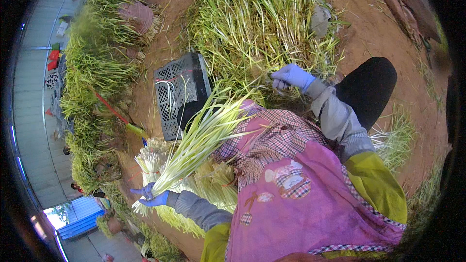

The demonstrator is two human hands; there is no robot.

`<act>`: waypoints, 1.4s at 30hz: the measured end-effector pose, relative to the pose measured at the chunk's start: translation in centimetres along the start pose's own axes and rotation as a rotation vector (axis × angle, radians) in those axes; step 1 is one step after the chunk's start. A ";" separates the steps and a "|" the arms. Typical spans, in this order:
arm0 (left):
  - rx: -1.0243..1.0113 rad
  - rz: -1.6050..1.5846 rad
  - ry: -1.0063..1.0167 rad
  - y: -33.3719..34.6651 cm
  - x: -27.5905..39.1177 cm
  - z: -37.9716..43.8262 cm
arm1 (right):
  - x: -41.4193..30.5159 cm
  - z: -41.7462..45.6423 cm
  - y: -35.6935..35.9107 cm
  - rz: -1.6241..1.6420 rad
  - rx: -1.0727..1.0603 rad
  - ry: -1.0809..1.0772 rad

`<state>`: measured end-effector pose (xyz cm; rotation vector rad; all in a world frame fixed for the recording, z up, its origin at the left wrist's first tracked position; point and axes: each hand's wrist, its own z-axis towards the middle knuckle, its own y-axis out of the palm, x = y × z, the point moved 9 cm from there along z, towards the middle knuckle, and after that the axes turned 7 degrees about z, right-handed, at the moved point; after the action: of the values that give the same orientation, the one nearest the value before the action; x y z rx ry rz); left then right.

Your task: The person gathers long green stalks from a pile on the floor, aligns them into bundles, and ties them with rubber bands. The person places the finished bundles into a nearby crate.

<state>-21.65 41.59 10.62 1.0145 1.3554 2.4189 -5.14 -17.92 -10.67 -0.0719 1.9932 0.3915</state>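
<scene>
My left hand (154,197), in a purple-blue glove, is shut around the white stem ends of a bunch of long-leaved greens (193,142), which look like garlic chives. The leaves fan up and to the right, their tips over my checked and pink apron (280,189). My right hand (293,77), gloved alike, has curled fingers at the near edge of a large loose heap of greens (251,22). Whether anything is pinched in those fingers I cannot tell. Beneath my left forearm lie tied bundles of pale-stemmed greens (214,182), partly hidden by the held bunch.
A black perforated plastic crate (169,98) stands on the brown ground between the heap and a long row of stacked greens (91,69). A red-handled tool (113,109) lies by that row. My bent knee (367,83) is at the right, near some loose greens (395,138).
</scene>
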 end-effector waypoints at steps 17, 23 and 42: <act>0.056 0.106 -0.028 -1.4 1.0 -1.1 | -3.2 -5.5 11.8 -1.100 -0.064 -0.607; 0.085 0.225 -0.037 -2.4 1.2 -0.8 | -6.8 -4.3 13.2 -1.075 0.077 -0.721; 0.180 0.089 -0.029 -3.1 0.3 -1.6 | -6.4 -2.4 13.3 -0.854 -0.008 -0.750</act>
<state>-23.40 42.38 7.66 1.1722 1.5731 2.3671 -7.37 -6.91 -0.86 -0.6554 1.0760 -0.1306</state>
